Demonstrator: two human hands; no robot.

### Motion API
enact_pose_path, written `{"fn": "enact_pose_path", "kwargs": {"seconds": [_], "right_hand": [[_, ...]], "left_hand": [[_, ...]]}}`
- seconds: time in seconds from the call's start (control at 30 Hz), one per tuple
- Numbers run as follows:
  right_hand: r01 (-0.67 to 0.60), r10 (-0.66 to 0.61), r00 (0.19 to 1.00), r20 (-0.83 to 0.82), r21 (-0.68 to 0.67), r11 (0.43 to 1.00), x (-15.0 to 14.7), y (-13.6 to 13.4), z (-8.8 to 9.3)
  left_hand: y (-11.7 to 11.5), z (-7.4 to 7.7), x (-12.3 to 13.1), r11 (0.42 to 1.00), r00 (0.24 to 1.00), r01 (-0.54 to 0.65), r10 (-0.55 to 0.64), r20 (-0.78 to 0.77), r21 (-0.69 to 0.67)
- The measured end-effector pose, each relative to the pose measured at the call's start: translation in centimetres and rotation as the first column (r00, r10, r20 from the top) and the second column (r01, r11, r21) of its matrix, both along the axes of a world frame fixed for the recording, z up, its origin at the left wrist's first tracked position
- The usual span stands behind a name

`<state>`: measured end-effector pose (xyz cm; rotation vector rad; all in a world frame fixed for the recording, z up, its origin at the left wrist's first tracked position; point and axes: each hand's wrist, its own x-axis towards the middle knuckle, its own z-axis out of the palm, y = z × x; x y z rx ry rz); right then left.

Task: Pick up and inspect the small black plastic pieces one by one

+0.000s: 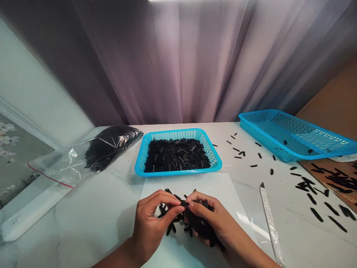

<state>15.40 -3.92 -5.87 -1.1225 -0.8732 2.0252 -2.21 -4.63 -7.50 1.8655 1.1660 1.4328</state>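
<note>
My left hand (152,223) and my right hand (208,217) meet over a white sheet (223,190) near the table's front edge. Together their fingertips pinch one small black strip (184,204). The right palm also cups a bundle of black strips (199,225). Under and between the hands lies a loose pile of more black strips (170,216) on the sheet. Just behind the sheet stands a blue basket (142,156) filled with several black strips.
A clear plastic bag (106,147) of black strips lies at the left. A second, nearly empty blue basket (295,134) sits at the back right. Loose strips (315,193) are scattered over the right side. A long narrow blade-like tool (269,219) lies right of the sheet.
</note>
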Motion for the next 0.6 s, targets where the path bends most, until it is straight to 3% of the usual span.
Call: {"fn": "enact_pose_path", "kwargs": {"seconds": [0.23, 0.6], "right_hand": [[-0.042, 0.031, 0.996, 0.090, 0.124, 0.991, 0.08, -0.21, -0.41], [0.000, -0.041, 0.987, 0.153, 0.260, 0.966, -0.19, -0.74, -0.21]], "left_hand": [[0.24, 0.91, -0.68, 0.996, 0.996, -0.048, 0.053, -0.071, 0.069], [-0.20, 0.72, -0.93, 0.983, 0.994, 0.055, -0.037, -0.105, 0.177]]}}
